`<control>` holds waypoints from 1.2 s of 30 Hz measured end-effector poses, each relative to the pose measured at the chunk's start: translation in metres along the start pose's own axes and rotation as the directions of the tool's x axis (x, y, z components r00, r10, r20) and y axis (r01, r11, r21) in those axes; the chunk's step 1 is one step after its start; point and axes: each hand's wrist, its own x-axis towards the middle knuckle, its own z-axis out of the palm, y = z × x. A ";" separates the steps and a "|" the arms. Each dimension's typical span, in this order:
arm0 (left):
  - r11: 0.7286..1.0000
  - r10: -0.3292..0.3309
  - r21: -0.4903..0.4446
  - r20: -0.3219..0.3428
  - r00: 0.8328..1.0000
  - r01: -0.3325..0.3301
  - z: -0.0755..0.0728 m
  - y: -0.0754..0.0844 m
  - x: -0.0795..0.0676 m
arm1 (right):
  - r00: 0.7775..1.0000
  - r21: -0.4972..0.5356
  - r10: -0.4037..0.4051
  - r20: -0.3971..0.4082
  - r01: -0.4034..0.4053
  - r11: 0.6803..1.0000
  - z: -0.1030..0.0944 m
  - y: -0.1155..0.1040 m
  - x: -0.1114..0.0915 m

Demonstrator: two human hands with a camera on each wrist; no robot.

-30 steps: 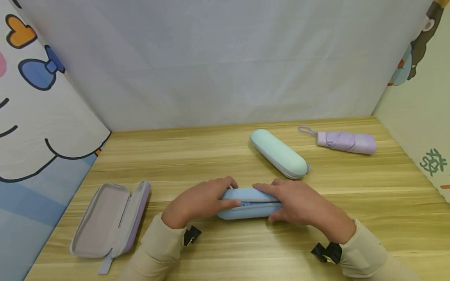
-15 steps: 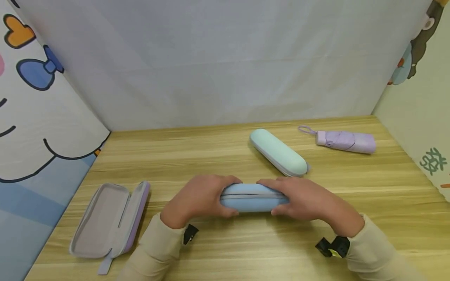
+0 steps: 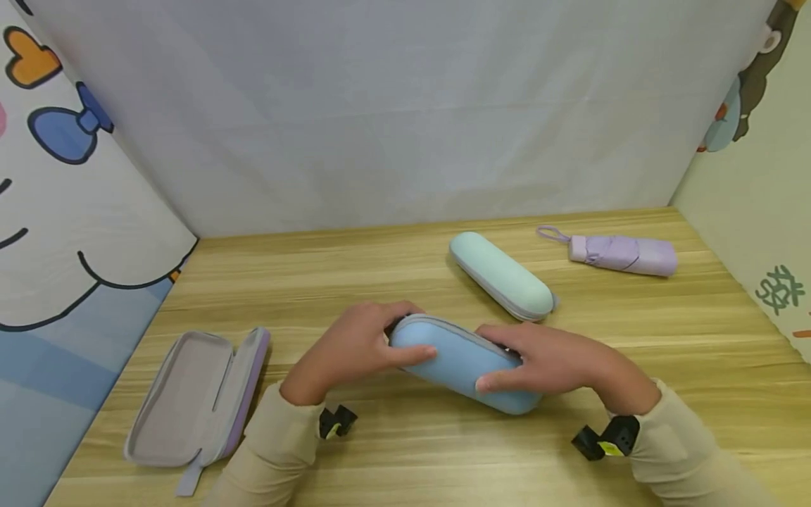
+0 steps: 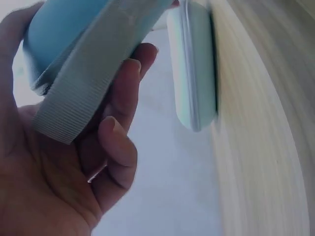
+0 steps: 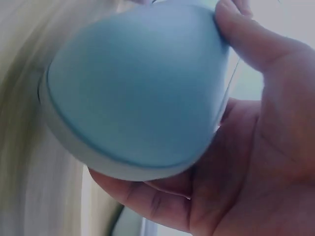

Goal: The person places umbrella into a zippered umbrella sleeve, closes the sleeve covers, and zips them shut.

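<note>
A light blue hard-shell zip case (image 3: 453,359) is held between both hands above the table, with its right end lower and nearer than its left. My left hand (image 3: 361,341) grips the left end, thumb across the near side. My right hand (image 3: 560,359) grips the right end, thumb on the near side and fingers over the far edge. A grey zip line runs along the top edge. In the left wrist view, a grey ribbed strap (image 4: 93,73) hangs from the case beside curled fingers. The right wrist view shows the case's smooth rounded shell (image 5: 142,88). Its inside is hidden.
A mint green zip case (image 3: 503,274) lies just behind the right hand. Further right is a folded lilac umbrella (image 3: 624,255) with a wrist loop. An opened lilac case (image 3: 184,401) lies at left, grey lining up. A pale cloth wall (image 3: 405,120) stands behind the table (image 3: 304,274).
The gap in the blue case, through which blue material showed, has narrowed out of sight. Both hands have lifted and turned the case; its right end now dips towards the near side.
</note>
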 end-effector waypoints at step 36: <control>0.485 -0.248 -0.752 0.371 0.895 0.446 0.020 -0.036 0.009 | 0.960 0.666 0.273 -0.057 -0.167 0.727 0.014 0.011 0.015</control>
